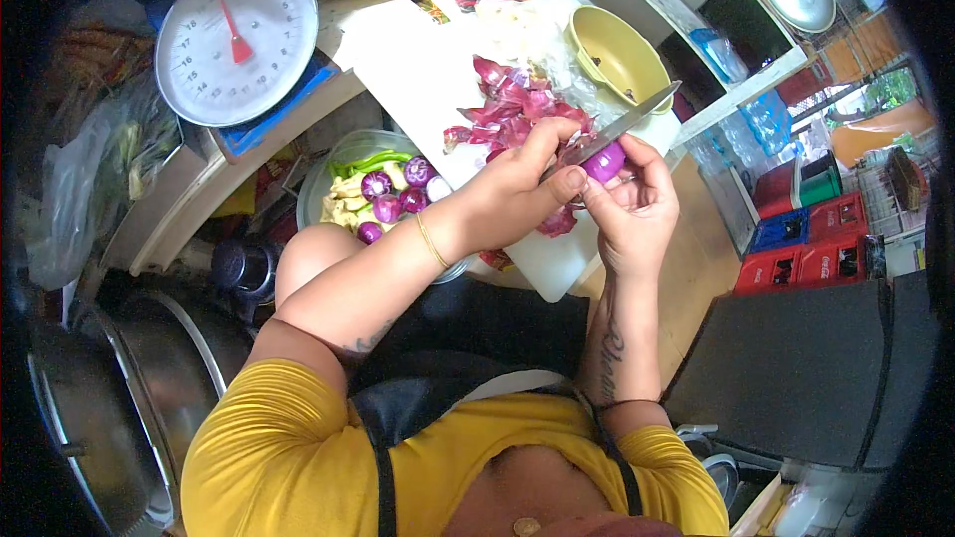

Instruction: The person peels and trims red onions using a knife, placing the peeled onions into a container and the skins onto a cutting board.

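Note:
My left hand [515,183] grips a knife [634,119], whose handle is hidden in the fingers. The blade slants up to the right, across the top of a peeled red onion [604,162]. My right hand [642,201] holds that onion in its fingertips. Beneath both hands, dry red onion skins [515,108] lie heaped on a white board [552,268]. Left of the board, partly behind my left forearm, is a clear plastic tub [307,190]. It contains several peeled red onions [387,209], green chillies [373,162] and pale, ginger-like pieces [342,198].
Beyond the skins stands a yellow bowl [634,52] with a few dark bits inside, beside crumpled clear plastic [578,71]. A dial scale [235,41] is at the upper left. Large metal pots [97,403] stand at lower left, and red drink crates [806,253] at right.

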`<move>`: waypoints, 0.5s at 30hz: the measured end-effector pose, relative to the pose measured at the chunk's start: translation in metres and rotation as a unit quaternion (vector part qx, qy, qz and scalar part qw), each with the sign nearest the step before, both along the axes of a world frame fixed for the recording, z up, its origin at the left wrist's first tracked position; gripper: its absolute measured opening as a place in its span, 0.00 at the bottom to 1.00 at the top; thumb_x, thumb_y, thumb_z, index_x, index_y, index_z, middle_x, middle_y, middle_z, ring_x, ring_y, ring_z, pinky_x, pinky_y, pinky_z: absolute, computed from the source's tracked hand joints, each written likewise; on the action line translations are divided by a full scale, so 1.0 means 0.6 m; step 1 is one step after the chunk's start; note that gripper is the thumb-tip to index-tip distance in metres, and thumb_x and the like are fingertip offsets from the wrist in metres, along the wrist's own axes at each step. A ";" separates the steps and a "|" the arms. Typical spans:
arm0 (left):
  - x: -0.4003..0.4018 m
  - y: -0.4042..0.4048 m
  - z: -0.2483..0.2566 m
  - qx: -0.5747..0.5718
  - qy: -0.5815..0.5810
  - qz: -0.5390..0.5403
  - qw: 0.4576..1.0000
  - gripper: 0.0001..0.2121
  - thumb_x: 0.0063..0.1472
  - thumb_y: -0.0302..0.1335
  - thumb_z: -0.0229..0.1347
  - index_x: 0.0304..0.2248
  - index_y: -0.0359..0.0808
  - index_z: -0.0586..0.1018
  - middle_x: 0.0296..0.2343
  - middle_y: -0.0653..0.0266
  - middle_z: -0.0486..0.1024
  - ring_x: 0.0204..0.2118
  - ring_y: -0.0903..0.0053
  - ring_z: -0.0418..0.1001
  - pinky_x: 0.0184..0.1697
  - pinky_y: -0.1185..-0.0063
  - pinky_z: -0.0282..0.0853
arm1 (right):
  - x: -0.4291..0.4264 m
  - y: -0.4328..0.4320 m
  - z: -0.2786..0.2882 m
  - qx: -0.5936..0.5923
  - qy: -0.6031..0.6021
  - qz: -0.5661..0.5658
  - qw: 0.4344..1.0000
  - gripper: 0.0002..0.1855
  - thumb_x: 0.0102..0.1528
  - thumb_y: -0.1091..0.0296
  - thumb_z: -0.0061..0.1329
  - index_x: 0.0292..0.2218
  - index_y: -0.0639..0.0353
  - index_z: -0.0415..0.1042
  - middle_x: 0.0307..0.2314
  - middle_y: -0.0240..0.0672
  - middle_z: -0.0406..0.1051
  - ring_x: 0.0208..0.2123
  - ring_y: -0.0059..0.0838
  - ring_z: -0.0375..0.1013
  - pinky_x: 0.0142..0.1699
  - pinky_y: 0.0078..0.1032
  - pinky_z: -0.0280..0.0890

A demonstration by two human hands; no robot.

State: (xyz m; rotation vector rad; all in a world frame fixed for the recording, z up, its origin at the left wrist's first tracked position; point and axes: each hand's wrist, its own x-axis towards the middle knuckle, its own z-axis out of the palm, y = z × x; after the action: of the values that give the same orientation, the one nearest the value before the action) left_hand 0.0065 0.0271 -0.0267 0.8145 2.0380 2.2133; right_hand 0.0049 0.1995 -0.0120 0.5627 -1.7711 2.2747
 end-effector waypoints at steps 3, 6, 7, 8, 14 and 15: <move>0.001 -0.003 0.005 -0.034 0.029 0.046 0.998 0.19 0.69 0.35 0.47 0.52 0.32 0.62 0.38 0.56 0.73 0.41 0.76 0.72 0.44 0.75 0.69 | 0.000 -0.009 -0.006 0.049 0.035 -0.008 0.998 0.29 0.45 0.93 0.54 0.49 0.71 0.64 0.50 0.41 0.62 0.52 0.34 0.68 0.55 0.29 0.68; -0.016 -0.003 0.000 -0.006 0.020 0.072 0.997 0.19 0.70 0.37 0.46 0.51 0.32 0.62 0.37 0.56 0.73 0.41 0.77 0.72 0.44 0.75 0.69 | 0.006 -0.025 -0.009 0.123 0.086 -0.002 0.989 0.31 0.43 0.94 0.54 0.50 0.70 0.66 0.52 0.40 0.61 0.54 0.33 0.65 0.56 0.26 0.67; -0.018 -0.004 0.000 0.000 0.005 0.060 0.998 0.19 0.70 0.38 0.45 0.51 0.32 0.62 0.37 0.57 0.73 0.41 0.77 0.72 0.44 0.75 0.69 | 0.005 -0.028 -0.011 0.119 0.095 0.008 0.988 0.32 0.44 0.93 0.54 0.51 0.70 0.65 0.52 0.42 0.61 0.55 0.34 0.65 0.56 0.27 0.67; -0.018 -0.007 0.001 0.006 -0.009 0.047 0.999 0.19 0.71 0.39 0.45 0.51 0.33 0.62 0.37 0.57 0.74 0.42 0.77 0.72 0.45 0.75 0.68 | 0.004 -0.026 -0.010 0.066 0.060 0.029 0.996 0.33 0.44 0.92 0.54 0.53 0.70 0.63 0.53 0.45 0.62 0.55 0.35 0.66 0.56 0.29 0.67; -0.006 -0.023 0.012 0.063 -0.109 -0.007 0.992 0.20 0.70 0.46 0.41 0.50 0.38 0.63 0.29 0.68 0.70 0.21 0.88 0.64 0.20 0.85 0.58 | -0.022 0.007 0.002 -0.170 -0.114 0.177 0.963 0.33 0.51 0.85 0.49 0.58 0.71 0.58 0.55 0.56 0.61 0.54 0.49 0.68 0.56 0.45 0.67; -0.007 -0.023 0.014 0.056 -0.114 -0.017 0.992 0.20 0.70 0.46 0.42 0.50 0.38 0.62 0.29 0.68 0.71 0.23 0.87 0.65 0.21 0.85 0.60 | -0.024 0.013 0.000 -0.191 -0.130 0.197 0.953 0.32 0.51 0.85 0.49 0.58 0.71 0.58 0.55 0.56 0.61 0.54 0.51 0.67 0.56 0.47 0.67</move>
State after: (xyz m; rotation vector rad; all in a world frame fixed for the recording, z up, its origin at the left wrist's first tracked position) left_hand 0.0025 0.0133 -0.0184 0.5672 1.7973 2.2983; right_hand -0.0095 0.2075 -0.0121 0.6033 -1.3387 2.9928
